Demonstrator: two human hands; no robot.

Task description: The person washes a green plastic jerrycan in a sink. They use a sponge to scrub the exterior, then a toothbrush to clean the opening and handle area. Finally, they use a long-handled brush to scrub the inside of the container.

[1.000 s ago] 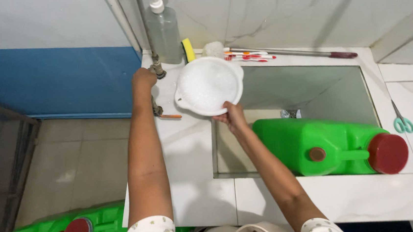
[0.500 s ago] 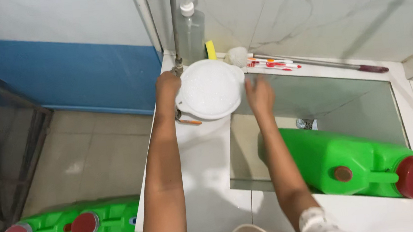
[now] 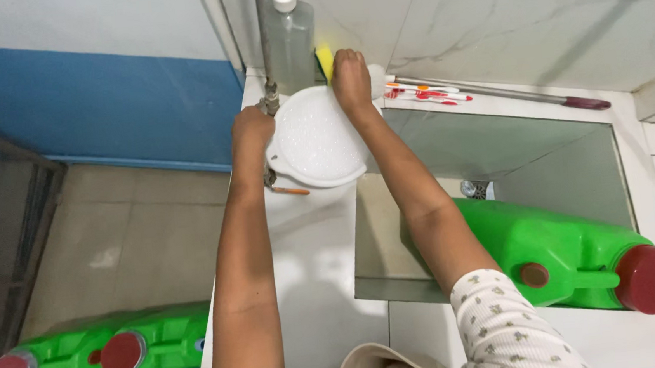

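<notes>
Right hand (image 3: 351, 73) has shifted from the lid's rim up to the yellow sponge (image 3: 324, 58), fingers curled on it | green jug (image 3: 559, 255) lies in the tiled basin (image 3: 572, 122) | white round lid (image 3: 314, 138), soapy, likely light, stiff, slippery; best gripped at the rim | left hand (image 3: 252, 130) grasps its left edge by the tap (image 3: 269, 95).

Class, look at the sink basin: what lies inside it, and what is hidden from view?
Inside the sink basin lies a green jug on its side, red cap on, beside a drain. The person's right forearm and the jug hide some of the basin floor.
</notes>
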